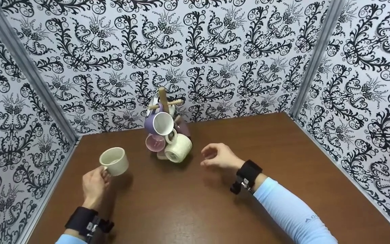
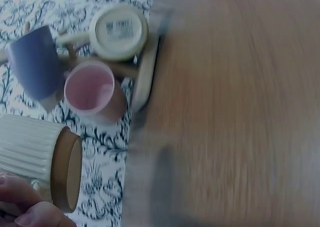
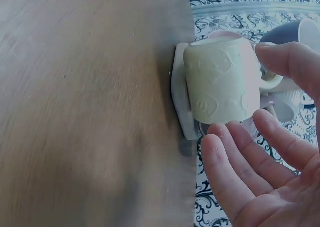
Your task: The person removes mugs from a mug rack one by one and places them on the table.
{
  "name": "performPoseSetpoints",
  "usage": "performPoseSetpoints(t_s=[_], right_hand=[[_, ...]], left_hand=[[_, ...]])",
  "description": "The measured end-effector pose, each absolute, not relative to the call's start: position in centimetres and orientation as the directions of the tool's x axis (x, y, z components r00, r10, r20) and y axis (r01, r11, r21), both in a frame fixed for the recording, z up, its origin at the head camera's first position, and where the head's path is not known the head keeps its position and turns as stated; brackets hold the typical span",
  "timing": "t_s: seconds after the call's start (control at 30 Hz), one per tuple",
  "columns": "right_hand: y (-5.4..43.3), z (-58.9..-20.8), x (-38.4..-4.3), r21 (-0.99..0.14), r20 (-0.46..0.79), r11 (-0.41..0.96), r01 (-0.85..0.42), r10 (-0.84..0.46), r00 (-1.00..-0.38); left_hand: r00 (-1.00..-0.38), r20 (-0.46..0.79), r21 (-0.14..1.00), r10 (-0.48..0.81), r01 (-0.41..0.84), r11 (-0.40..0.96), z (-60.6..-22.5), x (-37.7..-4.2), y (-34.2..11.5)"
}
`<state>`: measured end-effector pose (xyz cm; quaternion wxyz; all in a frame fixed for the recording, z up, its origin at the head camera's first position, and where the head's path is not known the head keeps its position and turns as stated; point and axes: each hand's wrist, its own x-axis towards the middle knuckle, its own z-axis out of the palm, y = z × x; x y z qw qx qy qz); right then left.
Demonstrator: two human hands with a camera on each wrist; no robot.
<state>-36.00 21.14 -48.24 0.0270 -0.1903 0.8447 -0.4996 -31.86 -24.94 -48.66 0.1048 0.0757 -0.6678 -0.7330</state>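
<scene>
My left hand [image 1: 95, 184] grips a cream mug [image 1: 117, 163] by its handle, holding it above the table's left part. In the left wrist view that mug [image 2: 30, 152] shows ribbed sides and a tan base. A wooden mug tree [image 1: 163, 96] stands near the back wall. On it hang a purple mug [image 1: 152, 123], a pink mug [image 1: 155, 143], a pale yellow mug [image 1: 180, 149] and others partly hidden behind. To the right of the yellow mug, my right hand [image 1: 222, 156] is apart from it, fingers loosely bent, holding nothing. Raised patterns cover the yellow mug [image 3: 220, 79] in the right wrist view.
The brown wooden table [image 1: 249, 210] fills the floor of a booth. Patterned black-and-white walls [image 1: 215, 40] rise at the back and both sides, with grey metal posts [image 1: 311, 67] at the corners. The mug tree's base [image 3: 182, 92] sits on the table.
</scene>
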Motion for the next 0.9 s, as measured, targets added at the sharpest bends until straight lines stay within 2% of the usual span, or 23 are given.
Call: performPoseSetpoints(t_s=[0.13, 0.5, 0.73, 0.9], right_hand=[[21.6, -48.4, -36.0, -0.867, 0.133, 0.416, -0.274, -0.336, -0.932], [21.4, -49.4, -36.4, -0.902, 0.097, 0.368, -0.225, -0.336, -0.937], [21.7, -49.6, -36.4, -0.898, 0.1, 0.378, -0.223, -0.318, -0.943], [21.7, -49.7, -36.5, -0.906, 0.098, 0.365, -0.215, -0.315, -0.944]], left_hand=[[-0.958, -0.01, 0.994, -0.286, 0.021, -0.106, -48.7, -32.2, -26.4], [-0.929, -0.125, 0.992, -0.348, -0.12, -0.036, -49.9, -31.6, -30.9], [-0.909, -0.129, 0.987, -0.395, -0.156, 0.037, -50.1, -31.2, -32.2], [-0.904, -0.141, 0.985, -0.404, -0.17, 0.038, -50.4, -31.0, -32.8]])
